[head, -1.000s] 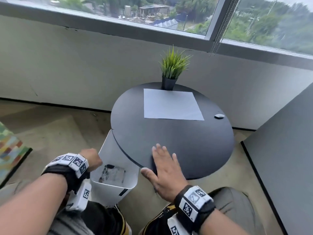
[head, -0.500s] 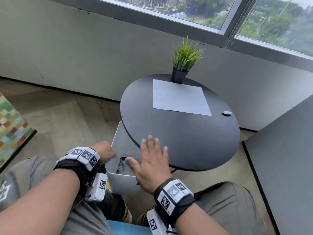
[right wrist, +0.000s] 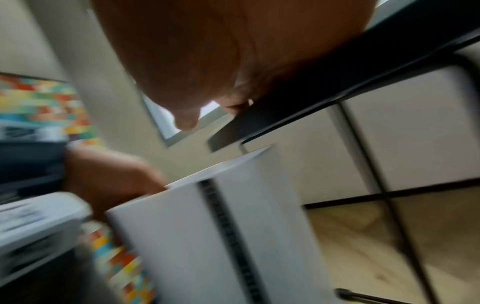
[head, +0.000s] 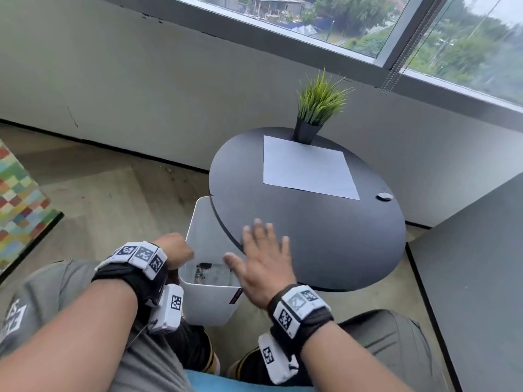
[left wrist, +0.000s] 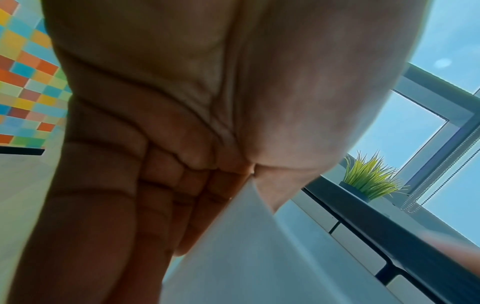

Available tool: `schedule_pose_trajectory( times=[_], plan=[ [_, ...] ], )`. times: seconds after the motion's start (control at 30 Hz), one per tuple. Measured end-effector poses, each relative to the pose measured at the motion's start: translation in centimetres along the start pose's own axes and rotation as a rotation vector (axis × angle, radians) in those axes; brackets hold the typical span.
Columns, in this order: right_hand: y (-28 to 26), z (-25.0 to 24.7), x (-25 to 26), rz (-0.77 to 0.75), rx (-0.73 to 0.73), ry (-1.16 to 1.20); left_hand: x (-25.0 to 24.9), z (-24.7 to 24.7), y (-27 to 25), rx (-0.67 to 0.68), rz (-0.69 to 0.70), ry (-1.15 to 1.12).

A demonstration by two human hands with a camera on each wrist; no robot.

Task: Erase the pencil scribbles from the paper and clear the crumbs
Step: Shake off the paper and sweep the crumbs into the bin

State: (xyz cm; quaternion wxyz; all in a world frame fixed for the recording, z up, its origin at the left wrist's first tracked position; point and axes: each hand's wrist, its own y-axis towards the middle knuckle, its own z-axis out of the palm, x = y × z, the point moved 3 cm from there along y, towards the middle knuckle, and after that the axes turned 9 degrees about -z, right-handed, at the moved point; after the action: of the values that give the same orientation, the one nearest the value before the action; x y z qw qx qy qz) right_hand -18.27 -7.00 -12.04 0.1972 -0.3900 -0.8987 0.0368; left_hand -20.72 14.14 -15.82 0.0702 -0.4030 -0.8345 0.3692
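A white sheet of paper [head: 307,166] lies flat on the round black table [head: 339,236], with no marks visible on it. A small grey eraser [head: 384,196] rests near the table's right rim. My left hand [head: 177,250] grips the rim of a white bin [head: 210,304], held tilted under the table's near-left edge; in the left wrist view the fingers [left wrist: 155,185] curl round the bin's wall [left wrist: 246,257]. My right hand [head: 264,260] lies flat with fingers spread at the table's near edge, over the bin's mouth. Dark specks lie inside the bin.
A potted grass plant [head: 317,108] stands at the table's far edge behind the paper. A grey panel [head: 475,278] rises on the right. The wall and window run behind. A colourful chequered mat [head: 17,199] lies on the floor at left.
My right hand has slid left along the table's near edge towards the bin. The head view has swung left and down. The left hand keeps its hold on the bin.
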Motion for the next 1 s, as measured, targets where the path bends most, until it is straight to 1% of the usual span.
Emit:
schedule_pose_trajectory(
  times=[0.03,0.07,0.1,0.13,0.17,0.2,0.23,0.27,0.3,0.33,0.4,0.43,0.47,0.5,0.53,0.57,0.6,0.63,0.67,0.7,0.73,0.77,0.83,0.87,0.9,0.93,0.97,1.0],
  plan=[
    [-0.1,-0.1,1.7,-0.135,-0.002,0.063,0.0,-0.1,0.0,-0.005,-0.004,-0.009],
    [0.0,-0.8,2.3,-0.210,-0.051,0.142,0.1,-0.2,-0.1,-0.007,-0.009,-0.022],
    [0.2,-1.6,1.6,-0.199,-0.137,0.202,0.2,-0.2,0.0,-0.006,-0.010,-0.034],
    [0.5,-2.4,0.1,-0.106,-0.230,0.226,0.2,-0.2,-0.1,-0.005,-0.009,-0.042],
    [0.8,-3.0,-1.8,0.052,-0.285,0.218,0.3,-0.3,-0.2,-0.004,-0.010,-0.044],
    [0.9,-3.3,-3.7,0.242,-0.281,0.194,0.4,-0.3,-0.2,-0.001,-0.016,-0.046],
    [0.9,-3.2,-5.0,0.394,-0.228,0.161,0.5,-0.2,-0.1,-0.002,-0.015,-0.052],
    [1.2,-2.7,-5.3,0.453,-0.166,0.113,0.5,-0.3,-0.1,-0.001,-0.017,-0.061],
    [1.5,-2.0,-4.4,0.417,-0.111,0.046,0.5,-0.4,0.0,-0.004,-0.016,-0.070],
    [1.8,-1.0,-2.7,0.303,-0.064,-0.021,0.4,-0.5,-0.1,-0.005,-0.015,-0.076],
    [1.5,0.8,1.9,-0.037,0.009,-0.076,0.3,-0.5,0.0,-0.005,-0.010,-0.070],
    [1.0,1.2,3.6,-0.197,0.022,-0.043,0.1,-0.5,0.0,-0.004,-0.007,-0.067],
    [0.3,0.9,4.1,-0.298,-0.005,0.026,0.0,-0.6,-0.2,-0.002,-0.006,-0.063],
    [-0.2,0.0,3.2,-0.316,-0.082,0.110,-0.2,-0.7,-0.4,-0.005,0.001,-0.050],
    [-0.7,-1.1,1.0,-0.247,-0.195,0.177,-0.3,-0.8,-0.6,-0.013,0.003,-0.024],
    [-1.4,-2.3,-2.2,-0.103,-0.308,0.216,-0.3,-0.8,-0.6,-0.019,-0.001,-0.004],
    [-2.4,-3.4,-6.0,0.095,-0.389,0.222,-0.2,-0.8,-0.6,-0.026,-0.004,0.004],
    [-3.7,-4.3,-9.8,0.315,-0.418,0.195,-0.2,-0.8,-0.6,-0.025,-0.007,0.010],
    [-5.0,-4.7,-12.9,0.505,-0.379,0.137,-0.1,-0.7,-0.5,-0.025,-0.006,0.018],
    [-6.2,-4.5,-14.6,0.626,-0.300,0.064,-0.1,-0.7,-0.4,-0.021,-0.007,0.018],
    [-6.9,-3.9,-15.2,0.678,-0.235,-0.006,-0.3,-0.7,-0.2,-0.017,-0.003,0.013],
    [-7.1,-3.0,-14.7,0.679,-0.206,-0.050,-0.5,-0.6,-0.1,-0.014,0.002,0.003],
    [-6.6,-1.2,-10.9,0.588,-0.191,-0.061,-0.9,-0.6,0.0,-0.016,0.015,-0.001],
    [-5.9,-0.3,-8.3,0.501,-0.162,-0.058,-1.1,-0.5,-0.1,-0.017,0.022,0.010],
    [-5.3,0.6,-5.4,0.383,-0.119,-0.061,-1.2,-0.5,-0.2,-0.019,0.027,0.022],
    [-4.9,1.0,-2.7,0.232,-0.075,-0.040,-1.3,-0.4,-0.3,-0.020,0.027,0.034],
    [-4.6,0.9,-0.5,0.071,-0.041,0.028,-1.4,-0.4,-0.4,-0.025,0.027,0.044],
    [-4.5,0.2,0.7,-0.062,-0.035,0.150,-1.4,-0.3,-0.5,-0.027,0.024,0.049]
  ],
)
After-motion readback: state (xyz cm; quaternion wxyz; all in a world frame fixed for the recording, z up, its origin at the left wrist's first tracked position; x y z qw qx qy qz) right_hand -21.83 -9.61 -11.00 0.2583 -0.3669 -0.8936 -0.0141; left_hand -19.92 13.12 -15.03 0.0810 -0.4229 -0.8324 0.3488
